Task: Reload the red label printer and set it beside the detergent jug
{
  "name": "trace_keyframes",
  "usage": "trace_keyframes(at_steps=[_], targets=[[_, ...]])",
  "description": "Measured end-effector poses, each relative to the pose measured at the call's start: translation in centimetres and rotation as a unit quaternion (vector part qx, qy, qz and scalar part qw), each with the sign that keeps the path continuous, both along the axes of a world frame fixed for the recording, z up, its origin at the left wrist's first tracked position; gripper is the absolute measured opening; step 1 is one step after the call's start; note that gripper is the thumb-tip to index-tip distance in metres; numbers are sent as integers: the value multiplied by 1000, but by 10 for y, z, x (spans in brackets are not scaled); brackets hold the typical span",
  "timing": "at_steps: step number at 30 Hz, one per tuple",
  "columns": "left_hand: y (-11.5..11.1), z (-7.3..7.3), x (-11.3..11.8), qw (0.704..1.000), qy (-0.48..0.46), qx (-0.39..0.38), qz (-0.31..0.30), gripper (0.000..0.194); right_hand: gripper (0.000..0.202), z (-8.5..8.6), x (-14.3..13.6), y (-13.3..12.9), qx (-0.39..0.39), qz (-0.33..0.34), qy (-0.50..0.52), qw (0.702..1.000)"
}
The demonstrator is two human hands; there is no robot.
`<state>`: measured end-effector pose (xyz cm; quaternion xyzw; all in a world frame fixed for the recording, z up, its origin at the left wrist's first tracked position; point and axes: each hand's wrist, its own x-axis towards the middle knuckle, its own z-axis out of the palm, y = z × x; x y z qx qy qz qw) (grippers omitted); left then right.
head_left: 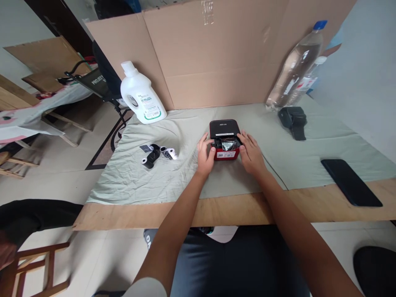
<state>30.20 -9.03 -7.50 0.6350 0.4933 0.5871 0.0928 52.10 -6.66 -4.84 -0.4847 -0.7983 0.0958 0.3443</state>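
A small red and black printer (225,140) sits on the grey-green cloth (173,181) in the middle of the table, with its lid open. A dark roll lies inside its open bay. My left hand (205,154) grips the printer's left side, thumb on the front. My right hand (251,152) rests against its right side, fingers spread along the edge. Left of the printer lie several small paper rolls and black pieces (157,154).
A white detergent jug (140,95) stands at the back left, a clear water bottle (295,66) leans at the back right near a black pouch (293,119). A black phone (351,181) lies at the right. A cardboard sheet (216,49) forms the back wall. Chairs stand left.
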Motion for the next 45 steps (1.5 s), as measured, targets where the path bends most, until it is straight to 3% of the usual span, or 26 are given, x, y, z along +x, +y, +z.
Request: trace_keyframes(at_steps=[3,7,10,14,18,21,26,30,35,37,39,42,45], targets=[[-7,6,1,995,96,35,-14,59,63,-2,1,2,10,5,23,1000],[-12,9,9,985,162,55,-40,39,71,1,-5,13,42,30,79,995],[-12,8,13,985,168,43,-21,31,78,11,-16,33,22,20,162,986],[-12,7,13,985,165,18,-36,33,76,28,-30,64,-48,-6,215,975],[-13,8,10,987,147,18,-62,36,60,43,-36,75,2,-34,220,975],[-13,8,10,989,127,22,-76,37,48,54,-37,75,13,-30,148,988],[-12,9,12,991,104,6,-84,38,38,73,-42,89,-61,17,-66,996],[-13,11,12,991,106,-6,-87,39,32,83,-57,106,-132,92,-246,956],[-14,14,12,991,103,-10,-90,39,27,94,-85,120,-235,139,-367,889],[-14,14,12,991,97,-4,-92,39,23,96,-94,123,-270,138,-396,867],[-14,14,12,991,89,-3,-97,40,18,97,-97,125,-275,133,-403,863],[-14,14,12,994,53,-1,-93,44,12,101,-88,127,-236,146,-379,883],[-11,9,13,998,-35,0,-59,47,16,115,-68,125,-221,181,-282,916]])
